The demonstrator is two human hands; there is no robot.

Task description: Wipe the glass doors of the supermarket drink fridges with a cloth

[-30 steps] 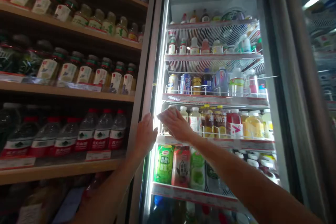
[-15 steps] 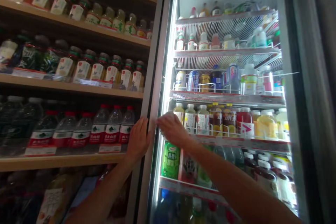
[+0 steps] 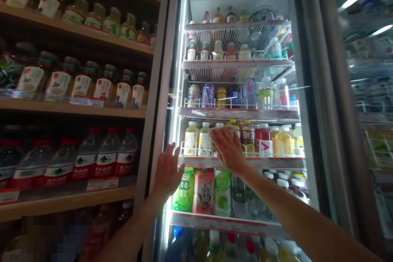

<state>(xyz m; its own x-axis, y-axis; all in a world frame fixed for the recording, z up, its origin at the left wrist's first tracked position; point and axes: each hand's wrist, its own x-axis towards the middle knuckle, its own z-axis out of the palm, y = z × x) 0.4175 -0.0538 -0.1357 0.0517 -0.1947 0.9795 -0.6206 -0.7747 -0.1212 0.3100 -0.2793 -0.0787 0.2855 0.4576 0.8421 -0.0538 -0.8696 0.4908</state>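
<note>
A tall drinks fridge (image 3: pixel 294 41) with a glass front and lit shelves stands before me. My left hand (image 3: pixel 168 170) is at the left frame of the fridge front, fingers stretched upward and thumb apart, with nothing visible in it. My right hand (image 3: pixel 227 149) lies flat, palm toward the glass, in front of the shelf of bottled drinks. Whether anything thin is under its palm I cannot make out. Behind it are a red bottle (image 3: pixel 264 140) and a pale tea bottle (image 3: pixel 204 139). Below stand a green carton (image 3: pixel 184 190) and a pinkish-red carton (image 3: pixel 203 192).
To the left, wooden shelves (image 3: pixel 76 108) hold jars and bottles, with red-capped water bottles (image 3: pixel 106 153) on a lower shelf. Another glass-fronted fridge (image 3: pixel 368 90) is at the right. Cans (image 3: pixel 208 96) stand on a higher fridge shelf.
My right hand has moved right, from the fridge's left edge to the middle of the glass. My left hand has opened out at the frame. The view has turned right.
</note>
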